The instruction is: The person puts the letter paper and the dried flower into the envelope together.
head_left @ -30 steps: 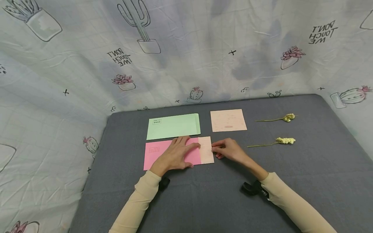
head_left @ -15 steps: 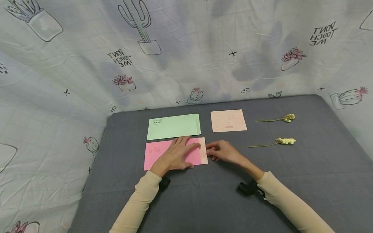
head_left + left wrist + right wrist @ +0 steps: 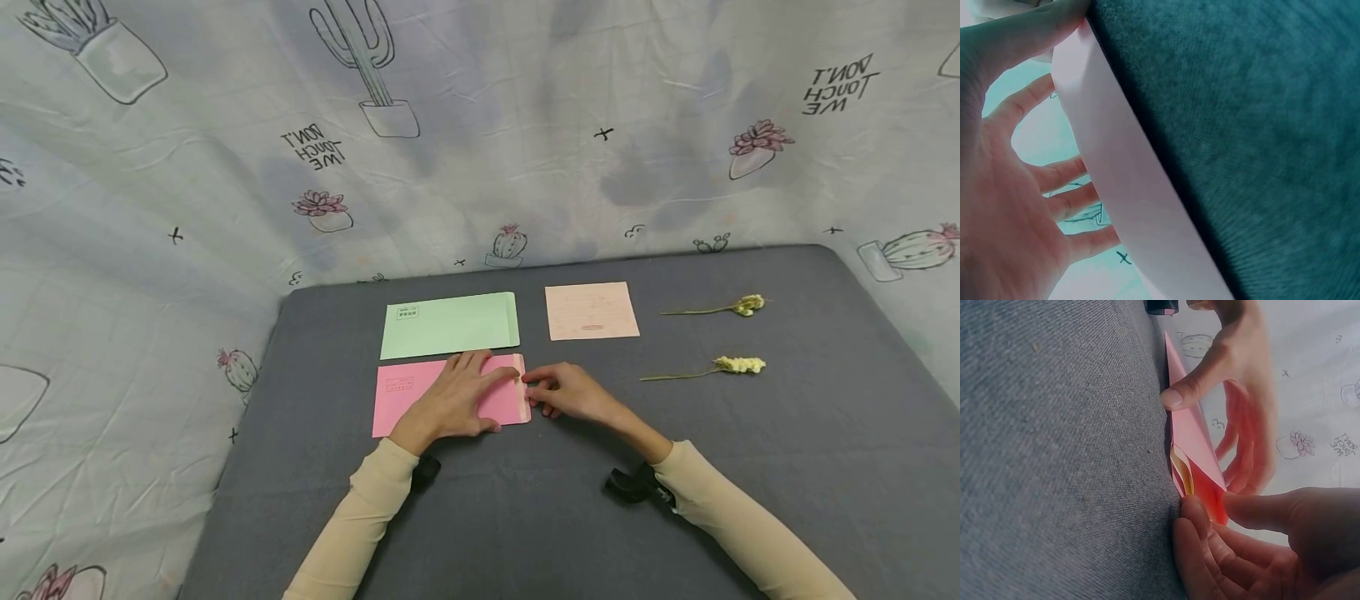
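Observation:
A pink envelope [image 3: 408,392] lies on the grey table in the head view, its open end facing right. A narrow strip of peach letter paper [image 3: 1182,470] shows inside its gaping mouth in the right wrist view. My left hand [image 3: 452,400] rests spread over the envelope's right half, thumb at the near edge and fingertips along the far edge. At the mouth, my right hand [image 3: 567,392] pinches the paper's outer end with curled fingers, its thumb against the pink mouth edge. How much paper lies inside is hidden.
Behind the pink envelope lies a green envelope [image 3: 450,325]. A second peach sheet [image 3: 592,311] is to its right. Two yellow dried flower stems [image 3: 738,365] lie farther right on the grey table [image 3: 525,533]. A cactus-print cloth [image 3: 465,183] hangs behind.
My right hand has moved left, sliding the peach letter paper into the pink envelope until only a thin strip shows. The left hand has stayed in place on the envelope.

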Motion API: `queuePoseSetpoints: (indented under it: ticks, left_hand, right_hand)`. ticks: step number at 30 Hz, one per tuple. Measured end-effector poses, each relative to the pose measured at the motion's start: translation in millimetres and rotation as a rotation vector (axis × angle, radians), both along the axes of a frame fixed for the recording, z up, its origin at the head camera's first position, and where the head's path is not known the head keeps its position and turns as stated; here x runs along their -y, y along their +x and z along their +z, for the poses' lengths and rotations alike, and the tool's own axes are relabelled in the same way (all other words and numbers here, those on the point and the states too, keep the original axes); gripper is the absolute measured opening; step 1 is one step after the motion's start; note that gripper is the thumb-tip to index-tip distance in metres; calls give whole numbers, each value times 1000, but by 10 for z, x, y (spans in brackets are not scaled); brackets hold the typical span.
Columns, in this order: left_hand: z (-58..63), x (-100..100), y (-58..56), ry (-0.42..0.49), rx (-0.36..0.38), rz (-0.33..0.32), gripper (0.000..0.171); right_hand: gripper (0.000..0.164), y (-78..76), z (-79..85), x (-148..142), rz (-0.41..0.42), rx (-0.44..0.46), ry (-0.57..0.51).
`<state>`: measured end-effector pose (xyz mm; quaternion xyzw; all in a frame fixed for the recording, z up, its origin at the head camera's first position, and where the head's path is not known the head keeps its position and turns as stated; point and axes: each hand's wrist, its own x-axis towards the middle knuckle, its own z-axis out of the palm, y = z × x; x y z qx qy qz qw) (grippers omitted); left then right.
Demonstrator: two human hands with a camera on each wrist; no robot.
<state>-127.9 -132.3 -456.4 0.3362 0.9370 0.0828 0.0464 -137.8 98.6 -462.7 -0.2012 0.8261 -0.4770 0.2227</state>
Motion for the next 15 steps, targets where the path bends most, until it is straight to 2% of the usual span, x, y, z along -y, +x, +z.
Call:
queuePoseSetpoints:
  ticks: [15]
  left_hand:
    - [-3, -15, 14, 0, 16, 11, 78]
  right_hand:
    - [27, 19, -31, 30, 52, -67, 30]
